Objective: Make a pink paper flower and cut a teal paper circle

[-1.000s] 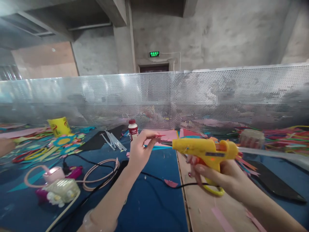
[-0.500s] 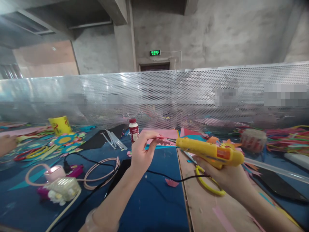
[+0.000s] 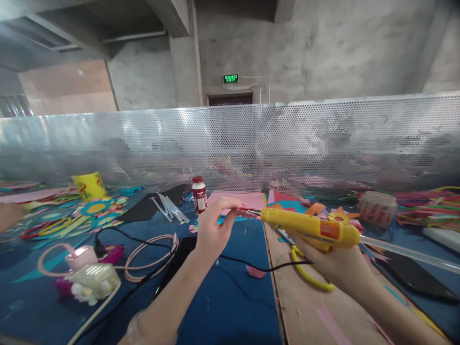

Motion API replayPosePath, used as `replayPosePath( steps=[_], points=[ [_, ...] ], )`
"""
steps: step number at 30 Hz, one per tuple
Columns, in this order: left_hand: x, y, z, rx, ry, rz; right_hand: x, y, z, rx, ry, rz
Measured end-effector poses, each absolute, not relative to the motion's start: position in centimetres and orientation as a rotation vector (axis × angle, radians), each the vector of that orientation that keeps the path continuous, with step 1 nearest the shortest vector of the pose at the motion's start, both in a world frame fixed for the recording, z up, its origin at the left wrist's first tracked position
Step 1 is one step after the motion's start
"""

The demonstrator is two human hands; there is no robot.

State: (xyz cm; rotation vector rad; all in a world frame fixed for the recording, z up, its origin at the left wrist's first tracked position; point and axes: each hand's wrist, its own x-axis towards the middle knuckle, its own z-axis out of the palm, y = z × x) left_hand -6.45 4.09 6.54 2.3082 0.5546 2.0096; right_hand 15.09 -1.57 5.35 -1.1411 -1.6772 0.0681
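Observation:
My right hand (image 3: 332,261) grips a yellow hot-glue gun (image 3: 309,229), its nozzle pointing left, a clear glue stick (image 3: 409,253) sticking out of its back. My left hand (image 3: 215,229) pinches a small pink paper piece (image 3: 241,207) between thumb and fingertips, right at the nozzle tip. The gun's black cord (image 3: 251,266) trails across the blue table cover (image 3: 223,297). A yellow ring (image 3: 309,278) lies under the gun on a bare wooden board (image 3: 305,311).
A red-capped bottle (image 3: 199,194) stands behind my left hand, clear glue sticks (image 3: 168,207) to its left. A yellow tape roll (image 3: 87,185), paper flowers (image 3: 97,211), a pink cable (image 3: 151,254) and small gadgets (image 3: 88,275) fill the left. A perforated metal screen (image 3: 230,143) closes the back. Another person's hand (image 3: 9,215) shows at far left.
The glue gun tilted nozzle-down and moved slightly left toward the pink piece; my left hand lowered a little and stayed pinching it.

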Motion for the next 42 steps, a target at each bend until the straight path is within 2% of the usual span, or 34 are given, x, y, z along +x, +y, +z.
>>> replayPosePath(
  steps=[11,24,34,42],
  points=[
    [-6.4,4.0,6.4,2.32,0.553,2.018,15.0,-1.8,5.5,-1.172,-1.724,-0.098],
    [-6.3,4.1,6.1,2.24,0.577,2.008,15.2,-1.5,5.1,-1.175,-1.756,-0.095],
    [-6.0,3.9,6.1,2.316,0.649,2.064,14.0,-3.0,4.7,-1.136,-1.72,-0.409],
    [-6.6,4.1,6.6,2.209,0.769,2.261,14.3,-2.2,5.8,-1.319,-1.511,0.028]
  ],
)
